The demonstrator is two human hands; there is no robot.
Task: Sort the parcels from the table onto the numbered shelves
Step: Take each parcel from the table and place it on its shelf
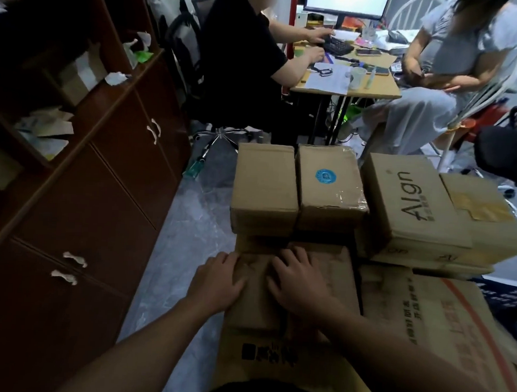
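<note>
Left hand, right hand flat, fingers spread, pressing brown parcel.

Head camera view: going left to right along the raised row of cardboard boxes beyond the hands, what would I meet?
plain brown box → box with a round blue sticker → box printed Align → box with a tan tape patch
</note>
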